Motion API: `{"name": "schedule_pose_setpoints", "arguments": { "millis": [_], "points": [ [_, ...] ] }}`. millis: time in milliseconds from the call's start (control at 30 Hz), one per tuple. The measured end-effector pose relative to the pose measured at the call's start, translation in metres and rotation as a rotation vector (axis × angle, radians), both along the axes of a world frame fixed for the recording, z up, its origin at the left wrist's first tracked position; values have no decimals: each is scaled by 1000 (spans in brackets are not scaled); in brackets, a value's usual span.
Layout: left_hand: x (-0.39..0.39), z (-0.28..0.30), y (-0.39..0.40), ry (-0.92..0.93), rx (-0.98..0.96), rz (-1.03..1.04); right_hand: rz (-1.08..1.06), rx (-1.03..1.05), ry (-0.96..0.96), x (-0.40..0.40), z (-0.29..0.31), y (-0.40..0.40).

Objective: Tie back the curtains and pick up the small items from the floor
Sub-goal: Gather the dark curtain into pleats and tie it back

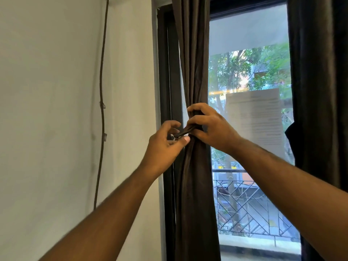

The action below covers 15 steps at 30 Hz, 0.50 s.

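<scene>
1. Both hands work at the waist of the gathered left curtain (194, 185). Left hand (165, 146) has its grip pinched on the free end of a dark tie-back band (185, 131), thumb below and curled fingers above. Right hand (211, 127) has its fingers curled round the bunched fabric and the band where it wraps.

2. Left curtain: dark brown cloth, hanging from above the top of the view, drawn into a narrow column against the dark window frame (165, 91) and cinched at hand height. Above the cinch its folds fan slightly; below, they fall straight.

3. Right curtain (318, 91): same dark cloth, hanging loose at the far side of the window (no tie is visible on it).

4. Tie-back band: a thin dark strip running from the pinch into the right hand. A small pale thread or tag shows at its end, too small to identify.

5. To do this step well, as I judge it: keep the right hand clamping the bunch so the folds cannot spread, pull the band end taut with the left, then secure it snugly. How it fastens is hidden behind the fingers.

6. Floor and its small items are out of view.
</scene>
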<state>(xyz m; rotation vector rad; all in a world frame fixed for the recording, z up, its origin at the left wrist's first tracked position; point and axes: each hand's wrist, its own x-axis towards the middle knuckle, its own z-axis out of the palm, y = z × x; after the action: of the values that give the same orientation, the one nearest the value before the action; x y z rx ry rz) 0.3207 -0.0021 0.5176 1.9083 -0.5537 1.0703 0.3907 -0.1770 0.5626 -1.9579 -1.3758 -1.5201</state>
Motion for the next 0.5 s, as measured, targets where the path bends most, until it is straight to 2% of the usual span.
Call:
{"name": "schedule_pose_setpoints", "arguments": {
  "millis": [133,200,267,333,400,500],
  "points": [
    [17,0,-9,-105,104,214,-70,-6,6,0,-6,-10],
    [13,4,-11,-51,318,453,-131,-44,-17,-1,-9,-19],
    [12,12,-11,13,510,571,-196,-69,-49,-3,-11,-28],
    [9,24,-13,120,602,513,-250,-65,-61,-8,-9,-39],
    [3,42,-19,154,587,391,-306,-52,-55,-14,-5,-51],
    [-2,67,-35,-27,441,339,-403,-60,-8,-27,0,-70]
  ]
}}
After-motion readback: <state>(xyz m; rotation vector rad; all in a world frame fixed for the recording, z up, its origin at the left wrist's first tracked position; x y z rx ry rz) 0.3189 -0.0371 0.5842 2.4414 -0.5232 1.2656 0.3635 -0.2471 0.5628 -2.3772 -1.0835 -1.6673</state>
